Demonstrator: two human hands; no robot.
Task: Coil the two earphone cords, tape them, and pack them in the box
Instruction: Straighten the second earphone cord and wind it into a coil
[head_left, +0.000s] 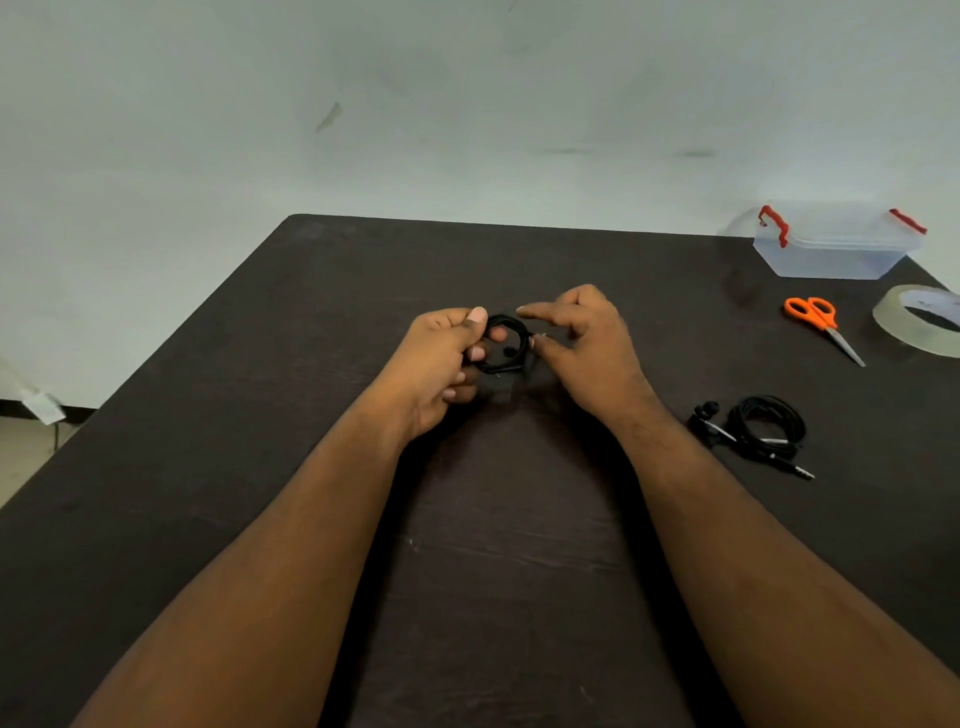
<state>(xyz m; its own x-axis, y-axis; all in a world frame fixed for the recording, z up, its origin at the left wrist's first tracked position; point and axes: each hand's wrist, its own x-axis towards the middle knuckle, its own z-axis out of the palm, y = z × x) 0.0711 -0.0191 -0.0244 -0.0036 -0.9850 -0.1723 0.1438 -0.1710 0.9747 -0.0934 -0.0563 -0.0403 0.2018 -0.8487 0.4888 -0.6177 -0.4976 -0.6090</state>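
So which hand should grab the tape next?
Probably the right hand: the tape roll and scissors lie on its side, and the left hand grips the coiled cord.

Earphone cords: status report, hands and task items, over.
Left hand grips coiled cord; right hand pinches its end. Second cord coiled on table, right. Box lidded; tape roll, scissors untouched. Nothing obstructing.

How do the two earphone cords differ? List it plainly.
The cord in the hands is held above the table, gripped by the left hand with the right hand at its edge; the cord on the table lies untouched. The held one forms a tight ring; the other is a looser bundle with its plug sticking out. Both are black.
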